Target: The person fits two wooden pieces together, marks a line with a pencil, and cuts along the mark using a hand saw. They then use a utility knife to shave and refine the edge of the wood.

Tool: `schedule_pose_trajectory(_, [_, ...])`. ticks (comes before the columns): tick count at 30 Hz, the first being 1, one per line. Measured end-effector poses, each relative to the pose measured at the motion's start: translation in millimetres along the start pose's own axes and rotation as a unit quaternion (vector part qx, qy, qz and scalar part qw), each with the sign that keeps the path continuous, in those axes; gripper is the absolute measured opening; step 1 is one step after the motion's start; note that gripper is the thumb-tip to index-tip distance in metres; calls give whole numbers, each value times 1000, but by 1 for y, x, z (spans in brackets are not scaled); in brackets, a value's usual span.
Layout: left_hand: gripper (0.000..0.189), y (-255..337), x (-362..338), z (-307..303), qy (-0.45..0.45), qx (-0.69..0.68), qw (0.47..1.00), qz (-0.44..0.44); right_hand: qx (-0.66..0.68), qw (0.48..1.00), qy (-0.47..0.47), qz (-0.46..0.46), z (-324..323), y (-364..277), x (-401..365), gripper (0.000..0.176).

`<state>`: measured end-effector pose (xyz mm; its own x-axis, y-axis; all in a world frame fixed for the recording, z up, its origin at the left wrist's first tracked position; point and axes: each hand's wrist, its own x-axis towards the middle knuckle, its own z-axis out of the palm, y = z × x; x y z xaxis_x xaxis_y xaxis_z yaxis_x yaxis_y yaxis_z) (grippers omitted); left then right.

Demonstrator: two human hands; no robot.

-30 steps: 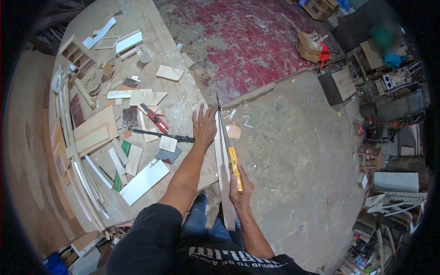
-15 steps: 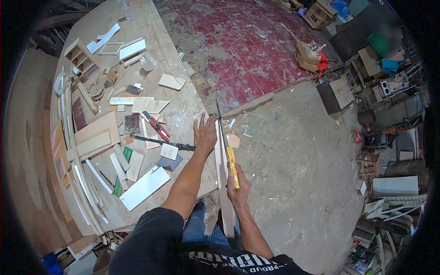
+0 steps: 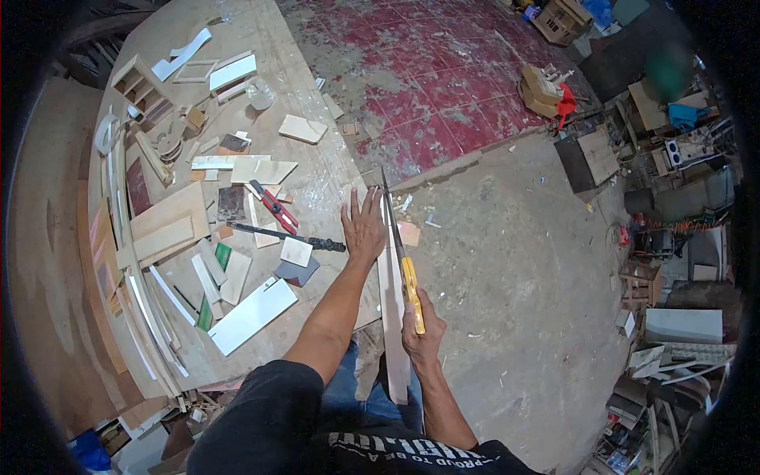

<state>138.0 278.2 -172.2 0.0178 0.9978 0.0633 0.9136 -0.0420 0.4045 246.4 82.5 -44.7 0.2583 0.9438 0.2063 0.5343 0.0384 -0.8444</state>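
Observation:
A long pale wooden strip [image 3: 391,317] lies along the right edge of the workbench and juts out toward my body. My left hand [image 3: 366,231] rests on the bench edge beside the strip's far part, its fingers spread and pointing away from me. My right hand [image 3: 423,326] is wrapped round the yellow handle of a handsaw [image 3: 409,286]. The saw's dark narrow blade points away from me, along the strip's right side near its far end. Whether the teeth touch the wood is too small to tell.
On the workbench [image 3: 317,170] lie a red tool [image 3: 274,207], a black rod [image 3: 289,237], a white board [image 3: 253,317], wood offcuts and a clear jar [image 3: 259,95]. Cardboard boxes [image 3: 560,21] stand on the floor beyond. Scrap and boards line the right side.
The view has shifted slightly, so the bench and both hands appear a little further right. My right hand and the saw sit slightly lower in view; both grips look the same.

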Motion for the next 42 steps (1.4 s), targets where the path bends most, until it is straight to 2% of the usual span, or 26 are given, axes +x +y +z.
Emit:
schedule_pose_trajectory(4, [63, -3, -4, 5, 6, 34, 999, 23, -12, 999, -20, 42, -6, -3, 1, 41])
schedule_pose_trajectory(6, [62, -1, -2, 5, 7, 31, 999, 24, -12, 1000, -12, 20, -4, -8, 4, 36])
schedule_pose_trajectory(11, [61, 1, -4, -1, 12, 21, 999, 31, -21, 999, 12, -45, 17, 2, 7, 41])
schedule_pose_trajectory(13, [59, 2, -7, 0, 8, 25, 999, 31, -4, 999, -27, 45, 26, -1, 19, 41])
schedule_pose_trajectory(15, [57, -1, 1, -1, 12, 28, 999, 34, 8, 999, -26, 46, 26, 0, 11, 41])
schedule_pose_trajectory(17, [56, -5, 2, 0, 16, 35, 998, 59, -29, 996, 45, -76, 27, 2, 5, 41])
schedule_pose_trajectory(21, [56, -10, -1, 5, 18, 29, 997, 66, -19, 998, 26, -56, 38, 10, 11, 42])
schedule_pose_trajectory(23, [55, -10, 1, 5, 7, 40, 997, 62, -9, 1000, 6, 2, 46, 13, 23, 41])
schedule_pose_trajectory(24, [55, -10, 0, 6, 17, 33, 997, 61, -3, 999, -14, 41, 43, 8, 20, 35])
schedule_pose_trajectory(25, [55, -12, -1, 6, 16, 33, 997, 62, -3, 999, -14, 41, 41, 10, 10, 35])
schedule_pose_trajectory(27, [55, -12, 0, 5, 13, 25, 997, 65, -1, 998, 37, -49, 35, 14, -1, 42])
schedule_pose_trajectory(31, [55, -10, 3, 2, -1, 34, 998, 59, -23, 997, 31, -68, 46, 13, 31, 42])
schedule_pose_trajectory(33, [55, -10, 2, 0, 0, 33, 998, 61, -21, 994, -49, 94, 51, 2, 51, 41])
schedule_pose_trajectory(34, [56, -11, 1, -1, 0, 33, 997, 63, -31, 998, -37, 50, 51, 6, 43, 41])
schedule_pose_trajectory(35, [56, -11, 1, 0, 0, 32, 997, 63, -31, 998, -37, 50, 47, 7, 31, 41])
schedule_pose_trajectory(37, [58, -11, 3, 2, -9, 36, 998, 54, -36, 996, 48, -70, 38, 8, 8, 42])
schedule_pose_trajectory(38, [58, -11, 4, 3, -10, 35, 998, 52, 0, 1000, 23, -10, 34, 7, -3, 35])
schedule_pose_trajectory(42, [59, -13, -1, 0, -6, 32, 998, 61, -31, 998, -39, 41, 45, -1, 42, 35])
